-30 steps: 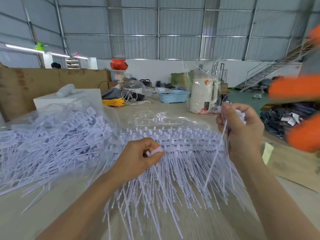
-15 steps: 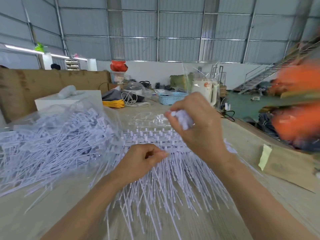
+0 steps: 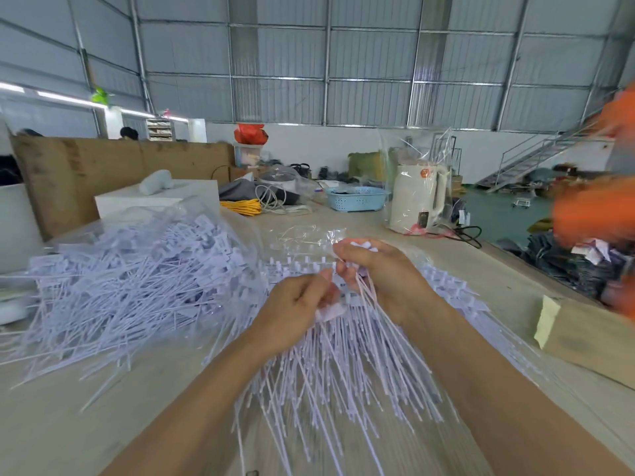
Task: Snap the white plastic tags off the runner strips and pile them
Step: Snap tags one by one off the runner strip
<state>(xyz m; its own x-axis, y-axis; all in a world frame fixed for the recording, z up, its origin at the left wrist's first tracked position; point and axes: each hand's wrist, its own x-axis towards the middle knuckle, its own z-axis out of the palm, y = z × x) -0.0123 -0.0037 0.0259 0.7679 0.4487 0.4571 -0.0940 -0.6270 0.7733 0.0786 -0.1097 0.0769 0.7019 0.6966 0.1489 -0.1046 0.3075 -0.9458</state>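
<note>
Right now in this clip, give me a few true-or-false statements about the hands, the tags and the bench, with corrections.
1. The right hand grips a bunch of white tags. True.
2. The loose tag pile lies on the person's right. False: it lies on their left.
3. The left hand rests flat on the table. False: it pinches at the runner strips.
4. A blue basket sits beyond the hands. True.

The right hand [image 3: 381,276], raised by the kettle a second ago, has come down to meet the left hand [image 3: 295,310] over the strips [image 3: 330,365]; both now pinch one tag [image 3: 331,309].
</note>
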